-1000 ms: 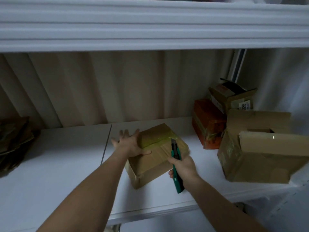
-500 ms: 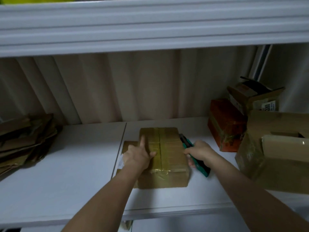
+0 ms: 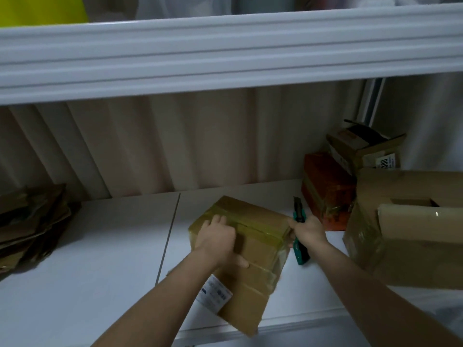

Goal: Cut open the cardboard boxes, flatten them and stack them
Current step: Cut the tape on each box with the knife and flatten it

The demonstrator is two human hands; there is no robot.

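Tilted up since half a second ago, the taped box [image 3: 253, 246] now leans toward the person, gripped on top by the left hand [image 3: 219, 237]. At its 3 o'clock the right hand [image 3: 309, 232] clamps a green cutter [image 3: 300, 231] and touches the box's corner. Further right, an open box [image 3: 406, 236] shows nothing inside. Flattened cardboard [image 3: 30, 224] lies at 9 o'clock.

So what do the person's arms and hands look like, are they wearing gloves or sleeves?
No gloves and no sleeves in view. Both forearms are bare from the picture's lower edge to the wrists. The left hand and right hand are bare too, with no watch, ring or bracelet that shows in this dim light.
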